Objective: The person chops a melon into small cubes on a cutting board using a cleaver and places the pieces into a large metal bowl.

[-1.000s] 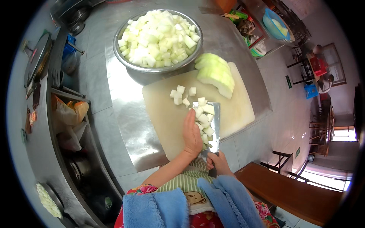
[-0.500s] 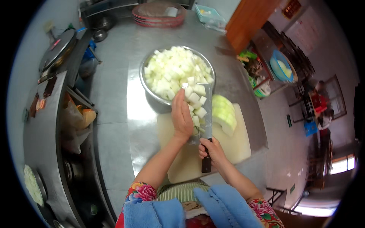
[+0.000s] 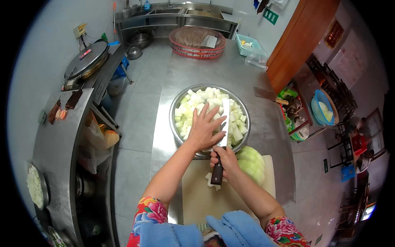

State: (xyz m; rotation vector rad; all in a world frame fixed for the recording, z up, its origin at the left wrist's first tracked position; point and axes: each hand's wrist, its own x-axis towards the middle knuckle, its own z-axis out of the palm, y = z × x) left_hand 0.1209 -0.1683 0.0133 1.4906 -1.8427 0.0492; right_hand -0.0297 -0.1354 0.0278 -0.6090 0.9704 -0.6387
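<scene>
My left hand lies over a heap of pale melon cubes, its fingers spread against the cubes and beside the blade. The cubes fill a round steel bowl. In my right hand is a cleaver, gripped by its dark handle; its blade is tilted nearly on edge above the bowl. Right of that hand, a peeled pale-green melon piece rests on the cream cutting board. A few cut bits lie on the board near the handle.
Beyond the bowl, the steel table carries a round brown board with red rims and a turquoise basket. Another blade lies at the right edge. A steel counter stands left; a blue basin sits far right.
The melon cubes carried on the blade are now in the bowl. My left hand has moved onto the heap and spread its fingers. The cleaver has turned on edge. The view has shifted.
</scene>
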